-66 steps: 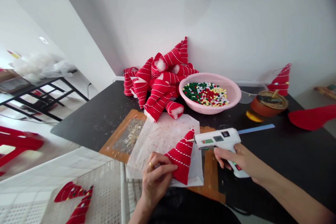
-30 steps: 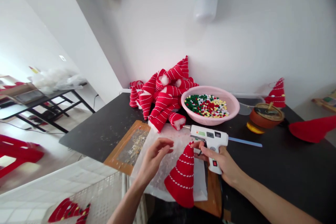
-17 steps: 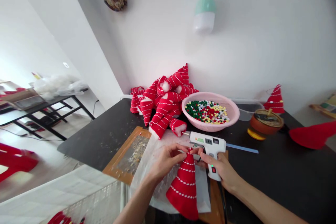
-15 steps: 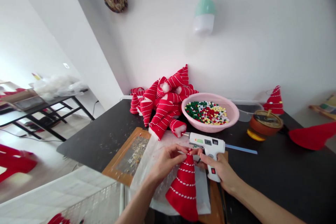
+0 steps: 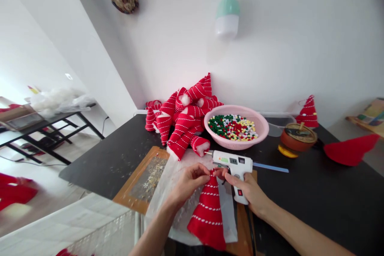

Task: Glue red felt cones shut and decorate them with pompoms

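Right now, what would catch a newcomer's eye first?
A heap of red felt cones against the wall, beside a pink colander full of pom-poms. In front, the left hand pinches the tip of another red cone while the right hand holds a white glue gun.

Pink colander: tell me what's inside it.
Inside the pink plastic colander lies a heap of small pom-poms in green, red, white and yellow. They cover the colander's floor, so anything beneath them cannot be seen.
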`<state>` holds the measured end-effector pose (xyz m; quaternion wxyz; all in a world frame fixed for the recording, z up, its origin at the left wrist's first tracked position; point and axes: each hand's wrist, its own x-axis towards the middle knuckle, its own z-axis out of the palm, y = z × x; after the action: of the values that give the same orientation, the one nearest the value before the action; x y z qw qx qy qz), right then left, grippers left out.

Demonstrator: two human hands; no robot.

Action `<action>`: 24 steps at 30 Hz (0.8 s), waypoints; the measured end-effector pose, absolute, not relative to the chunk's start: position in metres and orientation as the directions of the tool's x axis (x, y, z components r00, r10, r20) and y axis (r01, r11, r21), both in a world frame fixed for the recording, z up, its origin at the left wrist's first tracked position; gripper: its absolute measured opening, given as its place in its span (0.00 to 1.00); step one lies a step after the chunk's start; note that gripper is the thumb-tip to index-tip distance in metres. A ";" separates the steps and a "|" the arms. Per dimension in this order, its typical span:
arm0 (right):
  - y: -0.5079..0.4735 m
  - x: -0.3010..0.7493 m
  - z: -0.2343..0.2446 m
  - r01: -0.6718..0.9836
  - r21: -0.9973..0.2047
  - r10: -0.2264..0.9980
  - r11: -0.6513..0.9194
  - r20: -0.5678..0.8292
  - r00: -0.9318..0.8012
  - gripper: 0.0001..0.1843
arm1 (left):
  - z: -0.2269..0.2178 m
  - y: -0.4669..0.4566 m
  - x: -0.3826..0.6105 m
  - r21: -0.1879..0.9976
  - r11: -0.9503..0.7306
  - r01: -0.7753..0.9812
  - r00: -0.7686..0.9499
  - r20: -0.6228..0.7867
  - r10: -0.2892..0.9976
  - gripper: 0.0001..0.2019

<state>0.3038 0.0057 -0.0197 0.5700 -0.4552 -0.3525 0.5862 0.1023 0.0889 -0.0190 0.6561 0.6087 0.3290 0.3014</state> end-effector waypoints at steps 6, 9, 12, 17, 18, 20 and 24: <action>-0.004 0.316 -0.008 -0.255 -0.966 0.996 -0.047 -0.064 0.058 0.19 | -0.020 0.091 0.098 0.999 0.028 0.018 0.527 -0.033 0.849 0.11; -0.013 0.326 -0.006 -0.122 -0.990 0.997 -0.071 -0.075 0.024 0.19 | -0.019 0.090 0.097 1.000 0.016 0.014 0.496 -0.020 0.868 0.11; -0.019 0.333 -0.010 -0.003 -0.994 0.994 -0.107 -0.107 0.027 0.21 | -0.018 0.090 0.096 1.000 0.008 0.006 0.478 -0.010 0.879 0.12; -0.021 0.333 -0.017 0.088 -0.992 0.995 -0.088 -0.084 0.049 0.21 | -0.013 0.089 0.098 1.000 -0.005 0.007 0.480 0.001 0.877 0.12; -0.021 0.333 -0.018 0.087 -0.993 0.996 -0.078 -0.074 0.053 0.20 | -0.013 0.089 0.099 1.000 -0.005 0.009 0.480 0.000 0.877 0.11; -0.020 0.332 -0.017 0.094 -0.992 0.995 -0.080 -0.074 0.063 0.20 | -0.012 0.089 0.100 1.000 -0.003 0.014 0.475 -0.004 0.880 0.11; -0.021 0.331 -0.017 0.095 -0.990 0.992 -0.101 -0.093 0.087 0.20 | -0.009 0.087 0.102 1.000 0.000 0.021 0.463 -0.010 0.886 0.10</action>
<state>0.3310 -0.0209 -0.0172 0.4697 -0.5681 -0.4785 0.4772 0.1017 0.0873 -0.0090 0.6012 0.6085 0.3726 0.3599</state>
